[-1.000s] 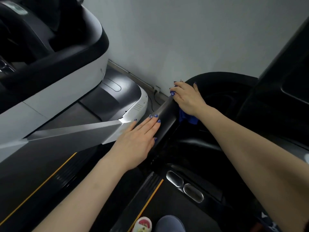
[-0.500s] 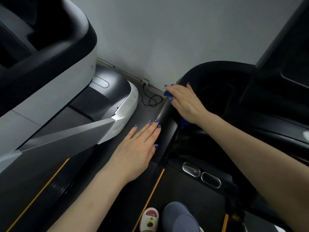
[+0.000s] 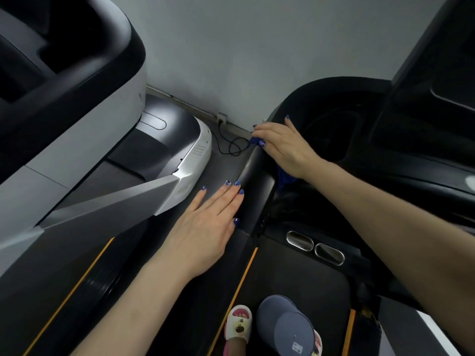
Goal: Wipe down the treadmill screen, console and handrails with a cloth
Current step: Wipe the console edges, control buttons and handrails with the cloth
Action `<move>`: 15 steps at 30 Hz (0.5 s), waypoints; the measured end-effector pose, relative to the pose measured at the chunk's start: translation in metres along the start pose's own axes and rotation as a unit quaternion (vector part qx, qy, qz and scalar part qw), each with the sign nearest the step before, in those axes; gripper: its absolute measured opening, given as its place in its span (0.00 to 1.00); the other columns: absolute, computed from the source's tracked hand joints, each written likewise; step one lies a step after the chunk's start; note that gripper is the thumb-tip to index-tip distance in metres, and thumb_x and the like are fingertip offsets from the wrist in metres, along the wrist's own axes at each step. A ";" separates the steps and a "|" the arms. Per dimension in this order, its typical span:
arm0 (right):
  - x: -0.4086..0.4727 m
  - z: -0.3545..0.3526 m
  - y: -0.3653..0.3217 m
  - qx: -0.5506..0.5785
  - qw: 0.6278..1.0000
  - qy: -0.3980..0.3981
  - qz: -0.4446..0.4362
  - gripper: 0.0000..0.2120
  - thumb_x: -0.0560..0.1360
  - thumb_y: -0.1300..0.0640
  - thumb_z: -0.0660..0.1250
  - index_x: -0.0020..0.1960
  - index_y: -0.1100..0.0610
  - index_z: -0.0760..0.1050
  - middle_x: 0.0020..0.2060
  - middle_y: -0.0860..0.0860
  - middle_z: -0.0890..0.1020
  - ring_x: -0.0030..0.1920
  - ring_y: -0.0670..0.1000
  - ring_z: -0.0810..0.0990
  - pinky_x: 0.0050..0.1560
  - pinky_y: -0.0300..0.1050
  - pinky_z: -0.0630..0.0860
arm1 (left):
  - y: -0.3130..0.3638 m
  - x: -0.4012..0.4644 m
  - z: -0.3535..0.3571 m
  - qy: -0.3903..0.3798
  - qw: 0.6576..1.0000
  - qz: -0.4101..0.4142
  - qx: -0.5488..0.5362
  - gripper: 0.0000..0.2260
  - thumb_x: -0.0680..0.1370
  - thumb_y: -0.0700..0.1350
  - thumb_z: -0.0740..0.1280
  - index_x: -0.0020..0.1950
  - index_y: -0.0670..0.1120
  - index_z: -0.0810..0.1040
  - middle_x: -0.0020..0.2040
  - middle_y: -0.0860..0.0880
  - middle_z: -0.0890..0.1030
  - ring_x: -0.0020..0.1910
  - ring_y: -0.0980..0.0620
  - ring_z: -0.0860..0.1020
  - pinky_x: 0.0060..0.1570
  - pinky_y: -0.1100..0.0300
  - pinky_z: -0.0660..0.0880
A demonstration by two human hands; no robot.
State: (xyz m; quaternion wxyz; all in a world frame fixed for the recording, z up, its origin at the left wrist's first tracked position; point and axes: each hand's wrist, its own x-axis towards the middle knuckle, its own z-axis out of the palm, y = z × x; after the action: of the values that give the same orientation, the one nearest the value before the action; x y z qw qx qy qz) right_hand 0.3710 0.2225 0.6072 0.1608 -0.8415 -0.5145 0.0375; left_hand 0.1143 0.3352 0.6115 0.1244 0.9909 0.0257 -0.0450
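Observation:
A black handrail (image 3: 253, 191) of the treadmill runs from the centre up toward the wall. My right hand (image 3: 285, 147) presses a blue cloth (image 3: 284, 177) onto the rail's far end; only bits of the cloth show, at the fingertips and under the wrist. My left hand (image 3: 205, 227) lies flat with fingers together against the rail's left side, holding nothing. The dark console (image 3: 347, 140) curves behind the right hand, and the black screen panel (image 3: 437, 80) rises at the upper right.
A second, white treadmill (image 3: 84, 140) stands close on the left. A black cable (image 3: 231, 147) coils on the floor by the grey wall. Two metal grip sensors (image 3: 314, 247) sit on the near bar. Slippers and a grey cap (image 3: 285, 327) show below on the belt.
My right hand has slid the cloth farther up the handrail toward the wall. The left hand stays flat on the rail's side. The view has tilted down, showing more belt and feet.

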 end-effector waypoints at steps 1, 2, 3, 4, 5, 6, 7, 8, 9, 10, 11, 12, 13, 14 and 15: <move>-0.001 0.005 -0.009 0.000 1.000 0.018 0.016 0.17 0.83 0.55 0.54 0.69 0.53 0.72 0.70 0.49 0.72 0.73 0.49 0.65 0.78 0.57 0.42 | 0.000 -0.002 0.001 0.003 1.000 -0.003 0.005 0.28 0.80 0.54 0.42 0.80 0.49 0.56 0.80 0.52 0.55 0.79 0.55 0.50 0.74 0.51 0.43; -0.006 0.010 -0.016 0.001 1.000 0.028 0.007 0.18 0.83 0.54 0.54 0.69 0.54 0.73 0.70 0.49 0.73 0.73 0.50 0.65 0.78 0.57 0.43 | 0.000 -0.005 0.001 0.005 1.000 -0.005 0.009 0.27 0.81 0.53 0.44 0.80 0.49 0.59 0.80 0.51 0.58 0.78 0.54 0.53 0.74 0.50 0.45; -0.014 0.013 -0.018 0.005 1.000 0.023 -0.018 0.20 0.82 0.52 0.52 0.69 0.54 0.73 0.70 0.49 0.73 0.73 0.50 0.65 0.77 0.54 0.42 | 0.001 -0.006 0.001 0.008 1.000 -0.005 0.014 0.27 0.81 0.52 0.45 0.79 0.48 0.61 0.79 0.51 0.60 0.78 0.54 0.56 0.74 0.49 0.48; -0.023 0.013 -0.017 0.010 0.999 0.008 -0.047 0.21 0.82 0.50 0.51 0.70 0.54 0.72 0.70 0.49 0.72 0.74 0.49 0.64 0.77 0.51 0.40 | 0.001 -0.008 0.002 0.007 1.000 -0.005 0.016 0.27 0.81 0.52 0.46 0.79 0.48 0.61 0.79 0.50 0.61 0.78 0.53 0.57 0.74 0.48 0.48; -0.029 0.010 -0.012 0.015 0.998 -0.011 -0.065 0.22 0.82 0.48 0.49 0.70 0.53 0.71 0.71 0.48 0.71 0.74 0.48 0.63 0.76 0.48 0.37 | 0.001 -0.010 0.003 0.007 1.000 -0.005 0.016 0.27 0.81 0.52 0.46 0.79 0.48 0.61 0.79 0.50 0.60 0.78 0.54 0.56 0.74 0.49 0.48; -0.031 0.006 -0.007 0.016 0.997 -0.022 -0.071 0.23 0.82 0.47 0.49 0.71 0.52 0.71 0.72 0.47 0.69 0.75 0.47 0.62 0.75 0.47 0.35 | 0.001 -0.012 0.004 0.008 1.000 -0.005 0.013 0.27 0.81 0.53 0.45 0.79 0.48 0.60 0.79 0.51 0.59 0.78 0.54 0.55 0.74 0.49 0.47; -0.029 0.004 -0.004 0.017 0.998 -0.023 -0.063 0.22 0.82 0.48 0.49 0.71 0.51 0.70 0.72 0.47 0.69 0.75 0.47 0.62 0.75 0.48 0.34 | 0.000 -0.014 0.004 0.010 1.000 -0.007 0.010 0.27 0.81 0.53 0.45 0.79 0.49 0.58 0.80 0.52 0.58 0.78 0.55 0.53 0.75 0.49 0.45; -0.026 0.004 -0.007 0.018 0.999 -0.009 -0.043 0.20 0.83 0.50 0.51 0.71 0.51 0.70 0.72 0.47 0.70 0.75 0.47 0.62 0.76 0.51 0.36 | -0.001 -0.016 0.005 0.012 1.000 -0.009 0.008 0.27 0.81 0.53 0.44 0.80 0.49 0.57 0.80 0.52 0.57 0.78 0.56 0.52 0.75 0.49 0.44; -0.023 0.008 -0.015 0.021 1.000 0.015 -0.014 0.19 0.82 0.53 0.53 0.70 0.52 0.71 0.71 0.48 0.71 0.74 0.49 0.64 0.77 0.54 0.39 | -0.001 -0.018 0.006 0.014 1.000 -0.012 0.009 0.27 0.81 0.53 0.45 0.80 0.49 0.57 0.80 0.52 0.57 0.78 0.56 0.52 0.75 0.49 0.45; -0.022 0.012 -0.026 0.022 0.999 0.036 0.009 0.19 0.82 0.54 0.53 0.69 0.54 0.73 0.70 0.49 0.72 0.73 0.50 0.65 0.77 0.57 0.42 | -0.001 -0.020 0.006 0.017 1.000 -0.014 0.011 0.26 0.81 0.53 0.45 0.79 0.49 0.58 0.80 0.52 0.58 0.78 0.56 0.52 0.75 0.49 0.46; -0.024 0.017 -0.036 0.021 0.999 0.048 0.014 0.20 0.81 0.52 0.52 0.69 0.54 0.73 0.69 0.50 0.73 0.73 0.51 0.66 0.77 0.57 0.43 | -0.001 -0.021 0.006 0.019 1.000 -0.016 0.012 0.26 0.81 0.52 0.46 0.79 0.49 0.59 0.79 0.52 0.59 0.78 0.55 0.53 0.75 0.49 0.47; -0.029 0.020 -0.042 0.017 0.999 0.043 -0.003 0.22 0.80 0.50 0.50 0.69 0.55 0.73 0.69 0.50 0.73 0.73 0.51 0.66 0.77 0.55 0.43 | 0.000 -0.023 0.007 0.019 1.000 -0.016 0.011 0.26 0.81 0.52 0.46 0.79 0.48 0.60 0.79 0.52 0.59 0.78 0.55 0.54 0.75 0.49 0.48; -0.036 0.020 -0.043 0.013 0.999 0.025 -0.033 0.24 0.80 0.48 0.49 0.70 0.54 0.73 0.70 0.49 0.72 0.74 0.50 0.64 0.77 0.51 0.40 | 0.000 -0.024 0.007 0.017 1.000 -0.017 0.010 0.26 0.81 0.52 0.46 0.79 0.48 0.60 0.79 0.51 0.59 0.78 0.55 0.54 0.75 0.50 0.48; -0.042 0.016 -0.040 0.009 0.998 -0.001 -0.060 0.25 0.80 0.47 0.47 0.71 0.53 0.71 0.71 0.49 0.71 0.75 0.49 0.62 0.76 0.47 0.37 | 0.000 -0.025 0.007 0.017 1.000 -0.019 0.009 0.26 0.81 0.52 0.46 0.79 0.48 0.60 0.79 0.51 0.59 0.78 0.55 0.55 0.75 0.50 0.49; -0.044 0.011 -0.034 0.008 0.997 -0.023 -0.077 0.25 0.80 0.47 0.47 0.72 0.52 0.70 0.72 0.48 0.69 0.75 0.48 0.61 0.75 0.44 0.34 | 0.000 -0.027 0.006 0.020 1.000 -0.020 0.007 0.27 0.81 0.52 0.46 0.79 0.48 0.61 0.79 0.52 0.60 0.78 0.54 0.55 0.75 0.50 0.49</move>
State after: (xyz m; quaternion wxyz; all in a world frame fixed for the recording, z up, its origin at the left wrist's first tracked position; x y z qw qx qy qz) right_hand 0.3189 0.2009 0.6027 0.1579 -0.7972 -0.5807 0.0484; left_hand 0.0870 0.3321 0.6081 0.1159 0.9917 0.0481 -0.0281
